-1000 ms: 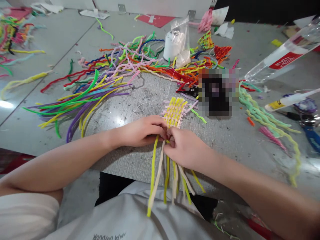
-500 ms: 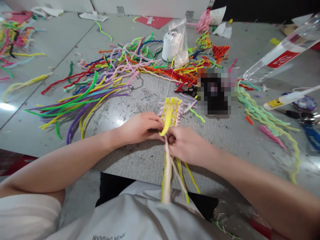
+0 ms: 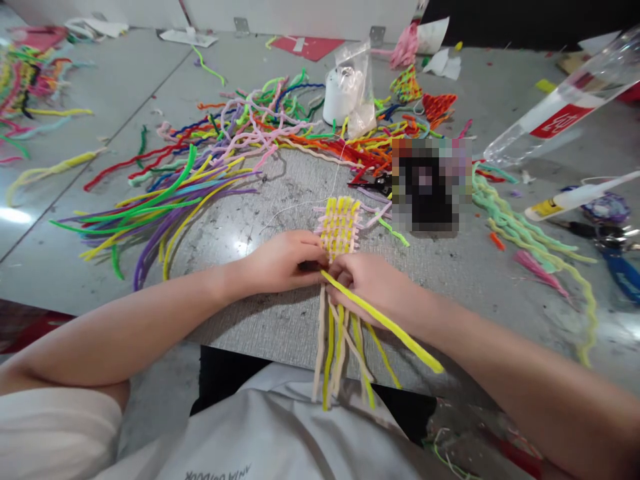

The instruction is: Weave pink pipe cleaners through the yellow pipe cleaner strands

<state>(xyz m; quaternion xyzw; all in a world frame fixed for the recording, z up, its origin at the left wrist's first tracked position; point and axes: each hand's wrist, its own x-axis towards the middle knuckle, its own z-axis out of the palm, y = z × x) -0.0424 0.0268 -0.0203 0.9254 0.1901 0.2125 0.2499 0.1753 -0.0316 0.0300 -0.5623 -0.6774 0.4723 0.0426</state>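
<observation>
A small woven piece of yellow, cream and pale pink pipe cleaners (image 3: 341, 225) lies flat on the table before me. My left hand (image 3: 287, 261) is closed in a pinch at its lower left edge. On the lower right, my right hand (image 3: 373, 283) has its fingers curled around the strands, its fingertips partly hidden. One yellow pipe cleaner (image 3: 395, 327) runs from between my fingertips across the right hand, its free end toward the lower right. Several loose yellow and cream ends (image 3: 329, 360) hang below the hands over the table edge.
Many coloured pipe cleaners (image 3: 165, 200) are heaped from the left to the back. A white thread cone (image 3: 337, 100) stands behind, its thread trailing forward. Black-handled scissors (image 3: 373, 183) lie beyond the weave. A clear bottle (image 3: 545, 127), a glue tube (image 3: 575, 198) and blue-handled pliers (image 3: 623, 267) are at right.
The yellow pipe cleaner that was folded up over the weave now points down to the right across my right hand. The weave's face shows, and the hanging ends are more spread.
</observation>
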